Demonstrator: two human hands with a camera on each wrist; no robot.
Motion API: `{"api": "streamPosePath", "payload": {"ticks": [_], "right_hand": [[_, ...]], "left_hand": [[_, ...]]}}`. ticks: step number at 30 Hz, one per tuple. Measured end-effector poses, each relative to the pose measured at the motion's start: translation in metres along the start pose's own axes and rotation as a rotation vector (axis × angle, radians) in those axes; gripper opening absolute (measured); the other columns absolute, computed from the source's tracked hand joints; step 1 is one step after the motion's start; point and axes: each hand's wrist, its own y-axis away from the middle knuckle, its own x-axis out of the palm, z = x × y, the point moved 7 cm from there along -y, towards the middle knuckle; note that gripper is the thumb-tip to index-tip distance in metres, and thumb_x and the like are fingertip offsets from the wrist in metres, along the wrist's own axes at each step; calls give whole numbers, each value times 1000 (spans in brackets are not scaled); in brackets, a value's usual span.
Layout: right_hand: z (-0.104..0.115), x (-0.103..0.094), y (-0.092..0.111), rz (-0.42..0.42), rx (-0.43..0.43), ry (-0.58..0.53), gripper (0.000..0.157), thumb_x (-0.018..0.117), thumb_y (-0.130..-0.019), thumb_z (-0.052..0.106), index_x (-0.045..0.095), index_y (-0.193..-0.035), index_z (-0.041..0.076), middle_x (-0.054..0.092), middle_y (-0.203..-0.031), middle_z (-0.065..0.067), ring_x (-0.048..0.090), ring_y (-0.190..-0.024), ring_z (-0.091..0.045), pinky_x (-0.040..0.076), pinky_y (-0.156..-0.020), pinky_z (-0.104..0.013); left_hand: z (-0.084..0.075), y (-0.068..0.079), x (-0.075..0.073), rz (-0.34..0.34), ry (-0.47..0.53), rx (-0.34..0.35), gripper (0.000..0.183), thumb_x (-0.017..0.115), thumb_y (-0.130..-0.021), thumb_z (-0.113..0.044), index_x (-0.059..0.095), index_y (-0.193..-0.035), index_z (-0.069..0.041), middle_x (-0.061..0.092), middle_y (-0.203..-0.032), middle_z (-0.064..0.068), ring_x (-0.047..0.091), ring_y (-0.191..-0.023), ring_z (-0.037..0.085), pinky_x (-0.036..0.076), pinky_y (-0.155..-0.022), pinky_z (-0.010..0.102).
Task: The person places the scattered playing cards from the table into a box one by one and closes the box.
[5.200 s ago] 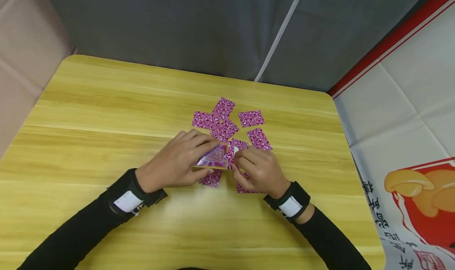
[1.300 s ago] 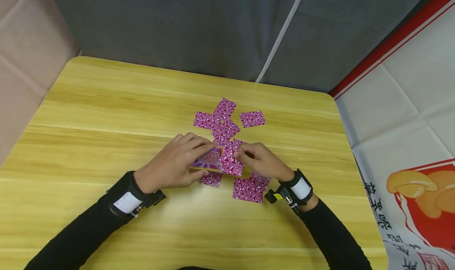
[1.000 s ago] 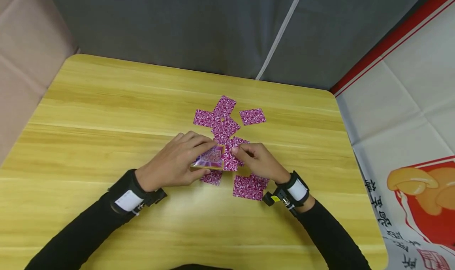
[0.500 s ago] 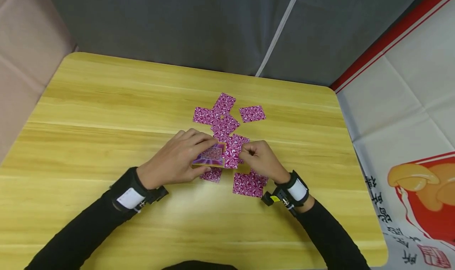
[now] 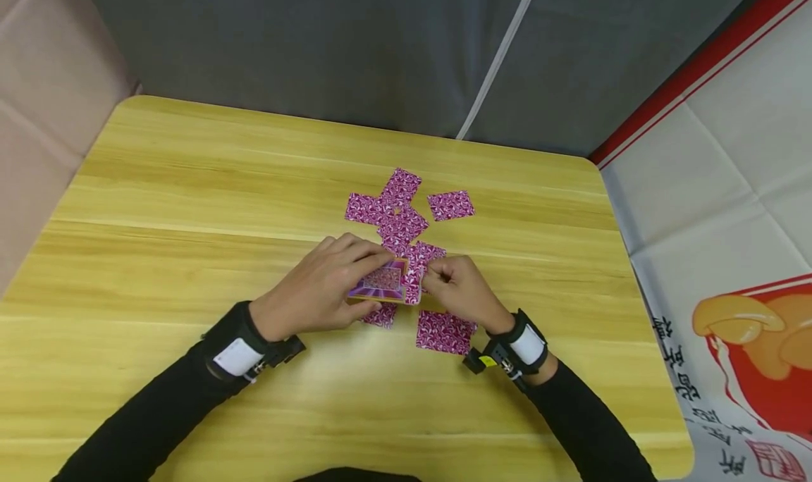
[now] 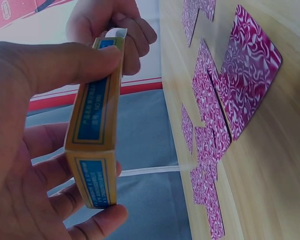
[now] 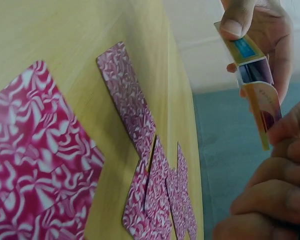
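My left hand [image 5: 323, 285] grips a purple and gold card box [image 5: 383, 279], its thumb along one narrow side with blue panels [image 6: 96, 110] in the left wrist view. The box's right end stands open, with a white edge and dark inside showing in the right wrist view. A playing card [image 7: 264, 107], orange on its face and pink-and-white on its back, sticks out at that end. My right hand [image 5: 459, 285], fingers curled, pinches the card's outer edge between thumb and forefinger. How much of the card lies inside the box is hidden.
Several pink-patterned cards [image 5: 402, 225] lie back up and partly overlapping behind the box. A lone card [image 5: 451, 205] lies at the back right, another [image 5: 444, 332] below my right hand. The wooden table [image 5: 190, 186] ends at a grey curtain [image 5: 304, 45].
A card on the table behind my right hand 5.2 seconds ago is gone from that spot. The pink-backed card at the box end sticks out less than 1.3 seconds ago. My left hand keeps its grip.
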Motion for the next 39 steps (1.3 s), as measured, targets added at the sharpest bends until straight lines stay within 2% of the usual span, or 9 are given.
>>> {"api": "streamPosePath", "payload": {"ticks": [3,6,9,11,14,19,24,34,39], "right_hand": [[-1,-5,4,-78,-95,-59,37,50,-88,-11,41,-55,4,37,-52,1,31,-46,-6,26,-45,-18],[-1,-11,8,-153,-266,-114,25,54,-87,-14,55,-65,-2,49,-58,-7,37,-50,-10,30,-42,-23],[-2,-12,11,-165,-414,-123,12,59,-85,-14,69,-82,-6,66,-74,-15,51,-57,-14,41,-42,-26],[-2,-10,12,-153,-478,-85,14,61,-85,-11,72,-91,-6,72,-85,-18,55,-60,-14,45,-43,-26],[0,-6,12,-141,-521,55,14,62,-86,-2,75,-92,-1,76,-91,-15,60,-65,-11,50,-46,-25],[2,3,14,-152,-598,337,13,64,-85,11,75,-80,6,75,-81,-6,66,-73,-8,59,-57,-25],[5,14,17,-143,-668,511,17,64,-86,19,75,-79,8,73,-81,-3,66,-71,-8,60,-58,-24],[9,20,21,-137,-700,537,27,72,-78,25,78,-94,3,77,-98,-12,71,-85,-17,63,-63,-31],[4,8,22,-181,-636,459,28,68,-83,22,77,-97,0,76,-104,-15,70,-92,-19,64,-71,-36]], "left_hand": [[2,1,-1,2,5,-18,63,73,-78,-37,60,-132,-8,65,-128,9,53,-112,23,49,-78,38],[4,2,-2,1,12,-25,64,74,-78,-36,59,-133,-8,65,-128,10,53,-111,23,49,-79,38],[4,2,-3,-1,18,-18,64,74,-78,-37,59,-134,-8,64,-128,10,53,-112,23,49,-79,38],[5,2,-3,-4,19,-13,64,74,-78,-37,59,-133,-8,64,-128,10,53,-113,23,49,-78,38],[5,2,-3,-3,19,-10,64,74,-78,-37,59,-133,-8,64,-129,10,53,-113,23,50,-79,38],[6,3,-1,8,11,-17,65,73,-79,-38,59,-133,-7,64,-128,10,53,-112,23,50,-79,38],[7,3,1,13,12,-25,63,73,-79,-37,60,-132,-7,65,-128,9,53,-112,22,50,-81,39],[10,3,0,8,15,-42,66,73,-78,-39,58,-134,-7,63,-129,10,53,-114,23,50,-85,41],[12,4,0,6,22,-44,67,74,-78,-39,58,-135,-7,63,-130,11,53,-114,24,50,-83,41]]}}
